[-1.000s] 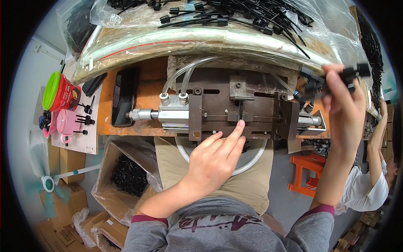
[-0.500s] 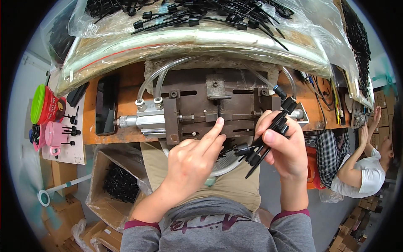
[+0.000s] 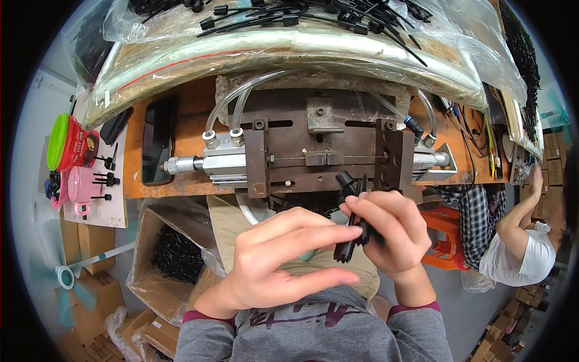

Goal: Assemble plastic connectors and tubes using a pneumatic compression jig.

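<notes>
My right hand (image 3: 392, 232) is closed around a small bundle of black plastic tie parts (image 3: 351, 205), held upright just in front of the metal press fixture (image 3: 319, 151). My left hand (image 3: 283, 259) is beside it, fingers spread, its index finger reaching across to touch the bundle. The fixture is a dark steel jig with a silver air cylinder (image 3: 205, 161) on its left and clear hoses (image 3: 241, 99) looping over it. It sits on an orange bench (image 3: 193, 111).
A clear plastic sheet heaped with black tie parts (image 3: 301, 18) lies behind the jig. An open carton of black parts (image 3: 175, 256) stands at lower left. Red and pink cups (image 3: 75, 163) are at the left. Another person (image 3: 518, 241) sits at the right by an orange stool (image 3: 443, 235).
My right hand came down from the upper right with the black parts to in front of the jig. My left hand lifted off the jig and moved over to meet it.
</notes>
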{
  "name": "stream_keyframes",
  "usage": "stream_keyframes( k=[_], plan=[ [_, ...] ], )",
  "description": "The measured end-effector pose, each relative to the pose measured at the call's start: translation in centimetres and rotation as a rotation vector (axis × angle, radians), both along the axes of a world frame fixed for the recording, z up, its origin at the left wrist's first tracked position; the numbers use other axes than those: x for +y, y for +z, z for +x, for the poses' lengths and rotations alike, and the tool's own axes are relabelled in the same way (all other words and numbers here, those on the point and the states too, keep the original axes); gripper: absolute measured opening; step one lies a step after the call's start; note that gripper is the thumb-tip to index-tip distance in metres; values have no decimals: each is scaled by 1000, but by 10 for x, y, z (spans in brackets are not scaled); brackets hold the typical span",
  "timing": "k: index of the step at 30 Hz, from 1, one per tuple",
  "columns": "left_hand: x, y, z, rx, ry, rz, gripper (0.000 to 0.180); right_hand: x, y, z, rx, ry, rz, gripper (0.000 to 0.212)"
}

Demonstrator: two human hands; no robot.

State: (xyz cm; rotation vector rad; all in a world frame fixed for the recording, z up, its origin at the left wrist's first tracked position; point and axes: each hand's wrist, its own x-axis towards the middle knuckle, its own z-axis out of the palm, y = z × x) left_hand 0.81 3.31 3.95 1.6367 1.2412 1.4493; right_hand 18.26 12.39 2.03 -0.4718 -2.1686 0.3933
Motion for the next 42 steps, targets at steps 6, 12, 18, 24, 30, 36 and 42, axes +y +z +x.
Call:
stream_keyframes(
  k=[6, 12, 18, 24, 30, 36, 42],
  plan=[
    [-9, -8, -1, 22, 37, -1, 40, 6, -5, 8, 33, -123, 162, 45],
    [8, -40, 9, 544, 299, 134, 34, 5, -2, 15, 174, -302, -172, 26],
    [20, -59, 15, 780, 358, 165, 29, 2, -3, 25, 309, -289, -493, 24],
    [24, -50, 13, 836, 332, 111, 28, -1, 3, 23, 464, -174, -820, 22],
    [23, -40, 9, 761, 270, 53, 31, 2, 6, 22, 512, -99, -1056, 19],
    [16, -17, 6, 507, 81, 270, 31, 0, 2, 18, 460, 26, -1188, 18],
    [-4, -10, -4, 344, -92, 161, 33, 7, 8, 23, 549, 11, -1208, 14]
  ],
)
